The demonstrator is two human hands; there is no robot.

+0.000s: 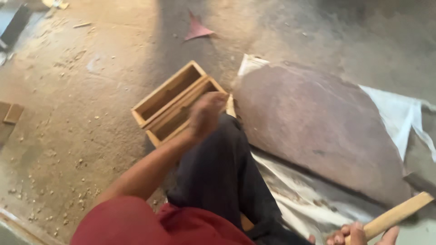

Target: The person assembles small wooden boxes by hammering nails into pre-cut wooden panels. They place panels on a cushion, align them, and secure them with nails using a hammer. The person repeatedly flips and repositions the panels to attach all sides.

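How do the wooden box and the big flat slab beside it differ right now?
The wooden box is pale, straight-edged and open, with two compartments; the slab is dark reddish-brown, solid and round-edged. The box is much smaller than the slab. The box sits on the bare floor; the slab lies on a white sheet. The blurred left hand is at the box, not the slab.

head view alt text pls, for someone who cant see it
Seen from above, a person's blurred left hand reaches to an open two-compartment wooden box on a dusty floor. Their right hand grips a wooden handle beside a large flat stone slab.
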